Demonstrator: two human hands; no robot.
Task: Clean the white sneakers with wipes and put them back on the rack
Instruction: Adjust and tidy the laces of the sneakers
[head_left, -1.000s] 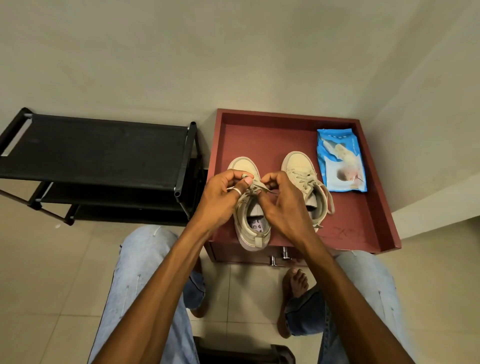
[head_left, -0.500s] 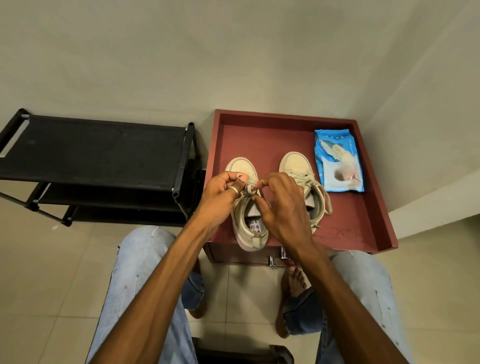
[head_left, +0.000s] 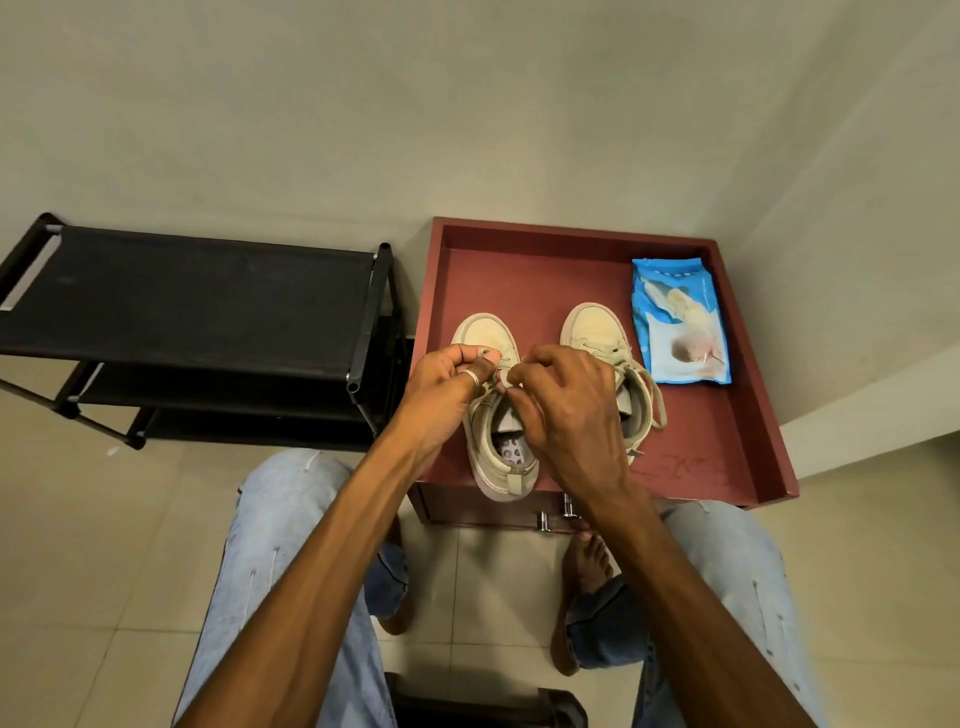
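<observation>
- Off-white canvas partly covered: tongue and eyelets of the left off-white high-top sneaker (head_left: 488, 338) hidden under both hands, with only the toe cap, heel tab and a patterned insole showing.
- Right off-white high-top sneaker (head_left: 595, 330) half hidden behind the right wrist, just beside the first at three o'clock.
- Knot or loop in the cream lace (head_left: 501, 376) too crowded by fingers to make out.
- Black metal-and-fabric shoe rack (head_left: 197, 296) at nine o'clock from the cabinet, its left end cut off by the frame edge.
- Both sneakers upright on the dark red wooden tray-topped cabinet (head_left: 519, 270), toes toward twelve, uppers dull and greyed, a loose lace trailing over the right one's collar.
- Blue plastic pack of wipes (head_left: 680, 322) flat at three o'clock from the shoes, near the tray's right wall.
- Left hand (head_left: 441, 384), ring on the thumb, curled and pinching the cream lace.
- Right hand (head_left: 566, 410) curled, fingertips pinching the same lace just beside the left thumb.
</observation>
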